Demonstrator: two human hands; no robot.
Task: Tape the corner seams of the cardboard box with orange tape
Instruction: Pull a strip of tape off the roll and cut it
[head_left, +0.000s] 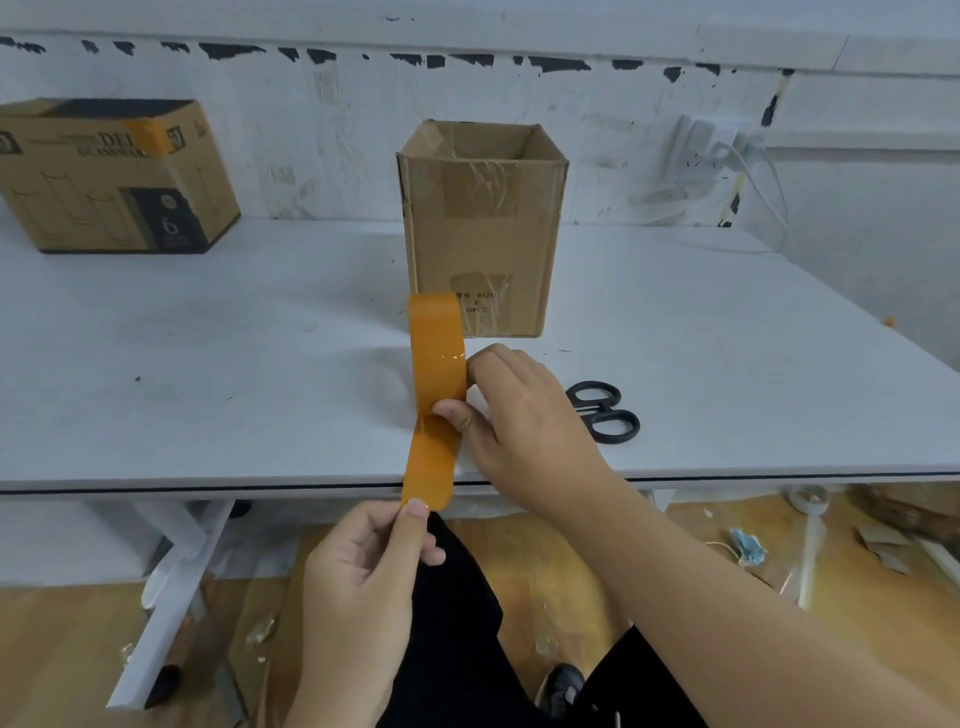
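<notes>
An open-topped brown cardboard box (480, 228) stands upright on the white table (208, 364), with clear tape patches on its front face. In front of it my right hand (519, 415) grips the orange tape roll (438, 353) edge-on, thumb on its near rim. A strip of orange tape (431, 462) runs from the roll down past the table's front edge. My left hand (374, 561) pinches the strip's free end between thumb and forefinger, below table level.
Black-handled scissors (602, 413) lie on the table just right of my right hand. A larger printed carton (114, 176) with an orange tape patch sits at the back left. Cables and a socket (727, 150) hang on the wall at right. Litter lies on the floor.
</notes>
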